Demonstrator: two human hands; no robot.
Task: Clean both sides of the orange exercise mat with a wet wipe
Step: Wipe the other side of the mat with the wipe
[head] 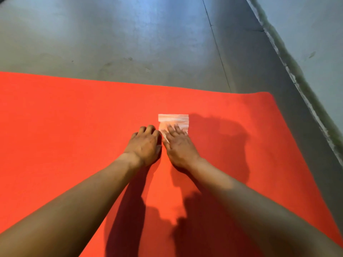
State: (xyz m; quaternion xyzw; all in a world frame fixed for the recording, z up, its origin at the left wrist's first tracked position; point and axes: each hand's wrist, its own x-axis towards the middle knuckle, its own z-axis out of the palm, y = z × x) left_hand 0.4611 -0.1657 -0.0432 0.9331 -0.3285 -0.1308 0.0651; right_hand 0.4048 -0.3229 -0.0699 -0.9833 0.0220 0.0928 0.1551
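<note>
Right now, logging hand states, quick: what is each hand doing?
Left hand: open, resting on the orange mat, holding nothing.
Right hand: open, straight fingers pressing the wet wipe flat.

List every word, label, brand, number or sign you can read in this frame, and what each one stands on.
None: no readable text anywhere in the head view.
The orange mat shows no logo or print.
The wet wipe under the right hand is plain white and slightly blurred.
The grey floor and the wall show only scuffs and a seam.
</note>
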